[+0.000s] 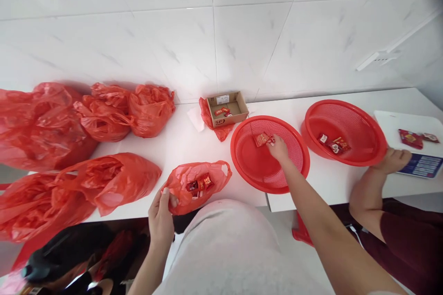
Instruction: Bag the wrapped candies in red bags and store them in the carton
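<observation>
My left hand [161,216] pinches the near edge of a small open red plastic bag [197,184] at the table's front edge; several red wrapped candies lie inside it. My right hand [278,148] reaches into the nearer red mesh basket [249,166], fingers closed over small red candy packets [262,138] at its far side. Whether the fingers grip a packet is unclear.
A second red basket [360,115] with a few candies stands to the right, another person's hand [392,160] at its rim. A small cardboard box [226,108] sits by the wall. Several filled red bags [104,110] crowd the left. A white tray [415,122] and a card lie far right.
</observation>
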Tool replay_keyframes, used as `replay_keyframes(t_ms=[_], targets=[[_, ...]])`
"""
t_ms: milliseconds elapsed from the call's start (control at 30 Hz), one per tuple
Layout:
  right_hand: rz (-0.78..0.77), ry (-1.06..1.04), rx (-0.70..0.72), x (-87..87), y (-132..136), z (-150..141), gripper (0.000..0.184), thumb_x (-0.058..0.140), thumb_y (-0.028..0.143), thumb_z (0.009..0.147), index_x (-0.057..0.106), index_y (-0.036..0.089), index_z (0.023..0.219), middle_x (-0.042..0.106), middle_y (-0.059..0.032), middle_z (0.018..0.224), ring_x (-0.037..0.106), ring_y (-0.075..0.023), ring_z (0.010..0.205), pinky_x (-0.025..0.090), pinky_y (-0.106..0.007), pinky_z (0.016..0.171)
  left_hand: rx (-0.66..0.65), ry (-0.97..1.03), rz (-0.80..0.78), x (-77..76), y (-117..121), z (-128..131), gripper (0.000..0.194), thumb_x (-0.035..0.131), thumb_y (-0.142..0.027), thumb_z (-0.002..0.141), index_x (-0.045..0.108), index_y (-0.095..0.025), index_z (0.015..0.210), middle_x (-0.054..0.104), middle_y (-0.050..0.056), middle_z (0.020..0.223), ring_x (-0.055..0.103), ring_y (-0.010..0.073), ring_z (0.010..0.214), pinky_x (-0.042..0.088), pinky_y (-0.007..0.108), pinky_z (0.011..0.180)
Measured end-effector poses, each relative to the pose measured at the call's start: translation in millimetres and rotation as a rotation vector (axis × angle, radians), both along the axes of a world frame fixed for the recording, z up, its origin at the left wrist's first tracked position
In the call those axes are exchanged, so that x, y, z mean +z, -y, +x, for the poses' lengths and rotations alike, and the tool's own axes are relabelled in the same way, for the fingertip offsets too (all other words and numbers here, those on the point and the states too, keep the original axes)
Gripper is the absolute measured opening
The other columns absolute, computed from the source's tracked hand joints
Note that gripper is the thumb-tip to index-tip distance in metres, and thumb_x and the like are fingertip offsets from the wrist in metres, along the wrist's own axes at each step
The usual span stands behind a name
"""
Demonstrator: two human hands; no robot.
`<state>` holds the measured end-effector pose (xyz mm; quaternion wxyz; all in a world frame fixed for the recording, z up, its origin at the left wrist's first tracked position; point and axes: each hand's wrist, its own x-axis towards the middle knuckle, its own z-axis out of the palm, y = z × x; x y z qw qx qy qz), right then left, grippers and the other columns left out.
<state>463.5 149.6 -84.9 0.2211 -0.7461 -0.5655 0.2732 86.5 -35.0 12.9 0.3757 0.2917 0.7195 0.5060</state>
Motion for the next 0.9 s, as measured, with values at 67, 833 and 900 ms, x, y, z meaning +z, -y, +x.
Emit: replay_keyframes(t_ms=[67, 833, 900], targets=[[-0.051, 0.079, -0.010, -16.1, 4, 22, 0.052, 0.057, 0.020, 0.084, 0.050, 0.011, 0.134, 0.053, -0.0215, 0.136, 0.049, -0.0334, 0.125, 0.037, -0.049, 0.105, -0.007, -0.009, 0.000, 1.2, -2, -1, 0.045, 0.052, -0.049, 0.091, 0.047, -0.019, 0.058, 0.048, -0.003, 0.059, 0.046, 0.0138, 0.065, 0.035, 0.027, 0.065], [-0.252, -0.394, 0.032, -2.0, 26, -10, 0.028, 0.053, 0.034, 0.092, 0.061, 0.016, 0.112, 0.067, -0.0170, 0.113, 0.065, -0.0286, 0.105, 0.052, -0.041, 0.087, -0.009, -0.023, -0.013, 1.6, -11, 4, 0.045, 0.052, -0.049, 0.091, 0.048, -0.019, 0.057, 0.048, -0.003, 0.059, 0.046, 0.0137, 0.065, 0.035, 0.027, 0.066], [-0.276, -0.547, 0.087, 15.0, 34, -20, 0.028, 0.050, 0.038, 0.094, 0.062, 0.018, 0.110, 0.069, -0.0136, 0.112, 0.068, -0.0245, 0.099, 0.055, -0.038, 0.085, 0.009, -0.019, -0.023, 2.3, -11, 5, 0.045, 0.052, -0.049, 0.091, 0.048, -0.019, 0.058, 0.048, -0.003, 0.059, 0.046, 0.0137, 0.064, 0.035, 0.027, 0.064]])
